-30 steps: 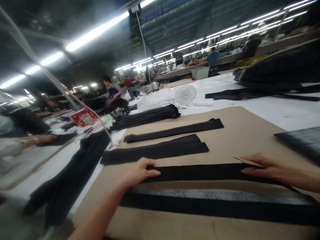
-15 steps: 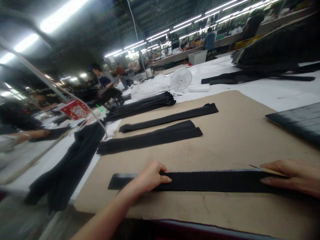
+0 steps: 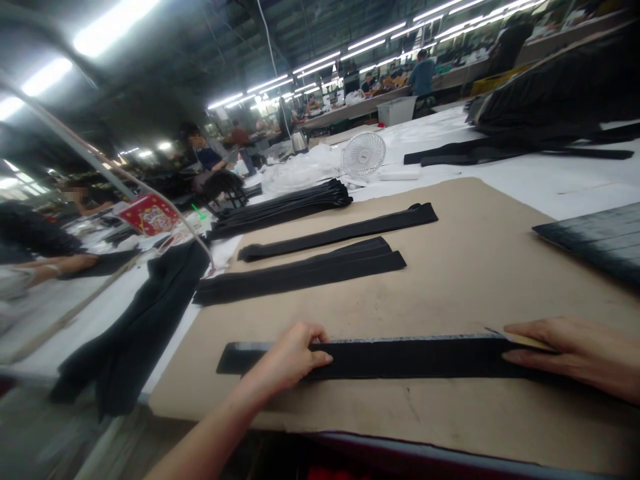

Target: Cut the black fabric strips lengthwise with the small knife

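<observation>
A long black fabric strip [image 3: 415, 360] lies crosswise on the brown board, a narrow greyish band [image 3: 400, 339] running along its far edge. Near its left end, my left hand [image 3: 295, 355] is closed on the strip, thumb on top and fingers curled at the far edge. My right hand [image 3: 560, 350] grips the right part, thumb lying on the black cloth. Between its thumb and fingers shows a thin tan piece [image 3: 533, 342] with a dark, slim tip; its kind is unclear. The strip's right end is hidden by that hand and shadow.
Further up the brown board [image 3: 460, 280] lie two flat stacks of black strips [image 3: 300, 272], with a thicker bundle [image 3: 290, 207] behind. A grey-black slab [image 3: 600, 240] is at right, a round fan [image 3: 363, 153] at back. Dark cloth [image 3: 135, 320] hangs left, near a co-worker's hand [image 3: 75, 263].
My right hand has moved left along the strip, with the tan piece. My left hand has shifted slightly left. The stacks lie as before.
</observation>
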A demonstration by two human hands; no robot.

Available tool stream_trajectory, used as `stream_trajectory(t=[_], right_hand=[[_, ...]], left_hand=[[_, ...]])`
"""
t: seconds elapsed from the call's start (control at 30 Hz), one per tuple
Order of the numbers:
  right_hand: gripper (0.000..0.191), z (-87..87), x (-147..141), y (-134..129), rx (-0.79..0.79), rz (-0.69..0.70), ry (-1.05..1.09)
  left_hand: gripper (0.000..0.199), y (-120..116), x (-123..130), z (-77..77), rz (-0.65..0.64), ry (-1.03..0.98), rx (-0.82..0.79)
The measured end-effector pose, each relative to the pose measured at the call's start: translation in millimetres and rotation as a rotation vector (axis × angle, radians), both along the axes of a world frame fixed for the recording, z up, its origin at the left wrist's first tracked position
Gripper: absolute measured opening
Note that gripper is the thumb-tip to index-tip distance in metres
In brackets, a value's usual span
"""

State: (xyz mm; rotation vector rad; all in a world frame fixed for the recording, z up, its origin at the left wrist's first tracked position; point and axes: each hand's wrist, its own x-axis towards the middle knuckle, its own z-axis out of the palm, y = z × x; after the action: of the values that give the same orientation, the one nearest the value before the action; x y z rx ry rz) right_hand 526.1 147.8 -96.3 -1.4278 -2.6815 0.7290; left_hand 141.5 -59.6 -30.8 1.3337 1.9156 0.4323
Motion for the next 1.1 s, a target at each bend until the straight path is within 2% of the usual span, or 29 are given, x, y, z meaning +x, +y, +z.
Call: stream_trajectory(t=[0.1, 0.3, 0.77, 0.97, 1.1], right_hand=[[0.056, 8.1, -9.1, -5.0, -0.112, 0.112, -0.052], [0.053, 13.4, -14.3, -9.1, -0.087, 0.076, -0.064], [0.059, 25.8, -22.0, -19.0, -0.099, 0.062, -0.103], [0.056, 39.5, -26.5, -25.5, -0.124, 0.122, -0.122], [0.056, 38.4, -24.7, -25.4, -0.081, 0.122, -0.108]], left_hand=[[0.015, -2.1, -0.5, -3.5, 0.009, 0.020, 0.012], [0.013, -1.2, -4.6, -8.5, -0.014, 0.026, 0.018], [0.014, -2.6, -3.5, -7.8, -0.015, 0.043, 0.007], [0.009, -3.2, 0.6, -8.1, -0.025, 0.085, 0.023], [0.009, -3.3, -2.6, -10.4, -0.039, 0.066, 0.020]])
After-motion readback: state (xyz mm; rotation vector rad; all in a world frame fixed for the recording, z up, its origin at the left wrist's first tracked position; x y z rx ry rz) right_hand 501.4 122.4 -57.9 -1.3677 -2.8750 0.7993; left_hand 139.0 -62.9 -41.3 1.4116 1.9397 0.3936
